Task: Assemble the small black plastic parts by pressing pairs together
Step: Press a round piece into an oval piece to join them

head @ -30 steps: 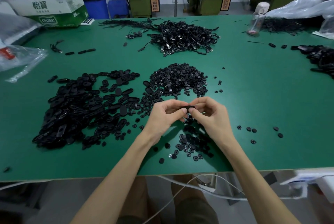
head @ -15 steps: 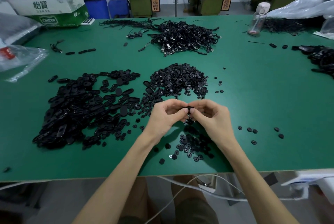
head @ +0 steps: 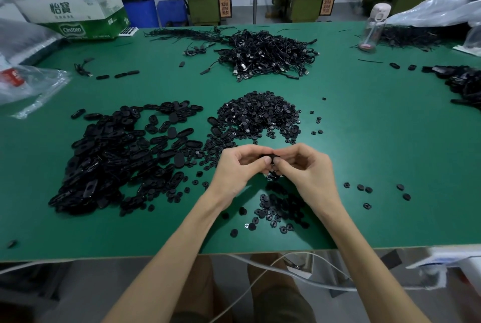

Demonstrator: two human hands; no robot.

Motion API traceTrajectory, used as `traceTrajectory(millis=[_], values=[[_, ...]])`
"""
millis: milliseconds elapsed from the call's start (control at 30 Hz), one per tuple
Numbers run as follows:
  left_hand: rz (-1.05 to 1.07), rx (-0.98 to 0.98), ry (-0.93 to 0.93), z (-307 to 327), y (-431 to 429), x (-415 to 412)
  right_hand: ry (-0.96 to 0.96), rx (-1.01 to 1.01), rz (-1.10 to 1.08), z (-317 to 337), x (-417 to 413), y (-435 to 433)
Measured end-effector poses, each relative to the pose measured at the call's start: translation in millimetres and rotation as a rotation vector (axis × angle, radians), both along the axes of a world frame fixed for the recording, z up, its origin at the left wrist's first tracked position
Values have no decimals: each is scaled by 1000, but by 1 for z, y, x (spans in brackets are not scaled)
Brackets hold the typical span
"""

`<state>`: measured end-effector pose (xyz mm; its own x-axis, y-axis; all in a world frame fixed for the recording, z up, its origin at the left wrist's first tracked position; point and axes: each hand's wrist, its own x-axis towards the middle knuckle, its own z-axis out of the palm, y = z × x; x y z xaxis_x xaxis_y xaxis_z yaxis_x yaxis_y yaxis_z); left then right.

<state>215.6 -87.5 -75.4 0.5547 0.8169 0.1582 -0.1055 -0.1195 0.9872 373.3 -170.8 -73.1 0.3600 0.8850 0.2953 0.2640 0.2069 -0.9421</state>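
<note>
My left hand (head: 240, 166) and my right hand (head: 305, 169) meet above the green table (head: 377, 145), fingertips pinched together on a small black plastic part (head: 271, 158). Most of that part is hidden by the fingers. A big pile of oval black parts (head: 114, 156) lies to the left. A heap of small round black parts (head: 257, 114) sits just beyond my hands. Under and in front of my hands lies a smaller scatter of round pieces (head: 278, 210).
A tangle of black cables (head: 265, 54) lies at the far centre. A green-and-white carton (head: 78, 15) and plastic bags (head: 28, 83) stand at the left, a clear bottle (head: 373, 28) at the far right. More black parts (head: 466, 83) sit at the right edge. White cables (head: 286, 270) hang below the near edge.
Both hands have stayed together over the same spot, fingers shifting slightly on the small black part. Nothing on the table has moved.
</note>
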Motion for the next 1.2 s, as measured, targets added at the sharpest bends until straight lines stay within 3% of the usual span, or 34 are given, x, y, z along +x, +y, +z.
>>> traceTrajectory(millis=[767, 933, 1100, 1200], values=[[86, 43, 70, -2, 0, 2, -177, 22, -36, 3, -10, -3], [67, 24, 56, -3, 1, 1, -150, 17, -31, 3, -9, -1], [-17, -81, -40, 0, 3, -4, 70, 33, 19, 6, -3, -2], [-30, -131, -97, 2, 3, -3, -43, 42, -20, 5, -4, -2]])
